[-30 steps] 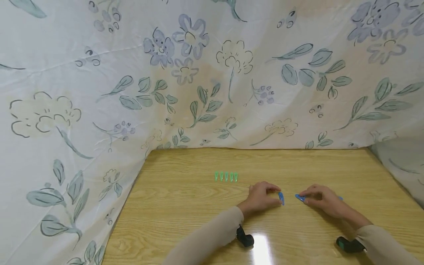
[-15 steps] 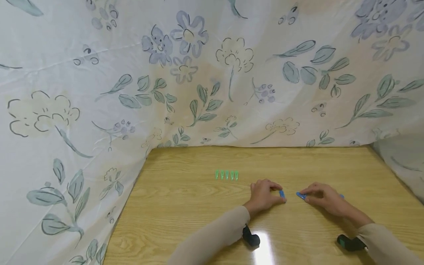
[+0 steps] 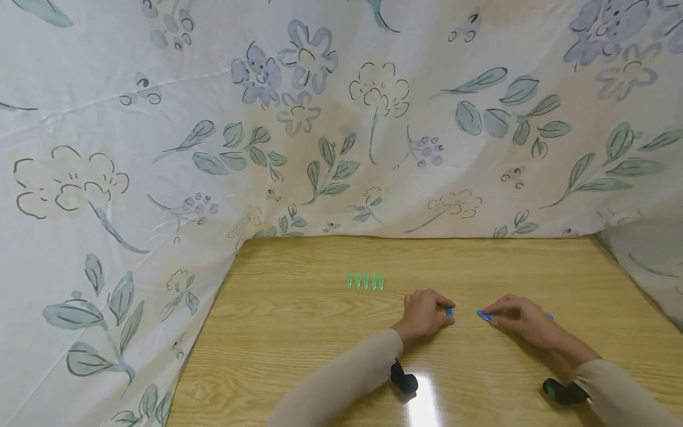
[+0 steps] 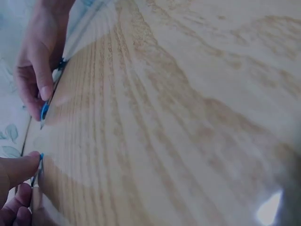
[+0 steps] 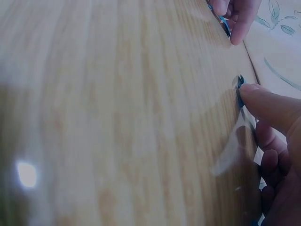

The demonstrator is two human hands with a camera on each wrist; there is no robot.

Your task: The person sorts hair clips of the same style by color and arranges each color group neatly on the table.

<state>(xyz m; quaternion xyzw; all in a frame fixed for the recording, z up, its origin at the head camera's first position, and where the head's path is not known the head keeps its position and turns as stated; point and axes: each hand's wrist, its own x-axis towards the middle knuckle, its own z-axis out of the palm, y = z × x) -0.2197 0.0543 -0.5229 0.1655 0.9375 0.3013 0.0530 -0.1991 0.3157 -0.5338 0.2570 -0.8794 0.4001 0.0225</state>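
In the head view my left hand (image 3: 424, 313) pinches a small blue snap hair clip (image 3: 449, 312) at the tabletop, between the thumb and the fingers, which partly cover it. A short gap to the right, my right hand (image 3: 525, 321) holds a second blue hair clip (image 3: 484, 316) by thumb and fingertips, its narrow end pointing up and left. Both clips show low against the wood in the right wrist view, the nearer clip (image 5: 241, 89) under the thumb. Several green hair clips (image 3: 366, 281) lie side by side in a row, farther back and left of my hands.
Another bit of blue (image 3: 550, 316) shows beyond my right hand, mostly hidden by it. Black wrist devices (image 3: 404, 381) hang under both beige sleeves. The wooden table (image 3: 288, 332) ends at a floral cloth (image 3: 320, 178) behind and at the sides.
My left hand has turned its blue clip and drawn it deeper between thumb and fingers, shifting slightly right and then a little back left. The right hand has stayed almost still.
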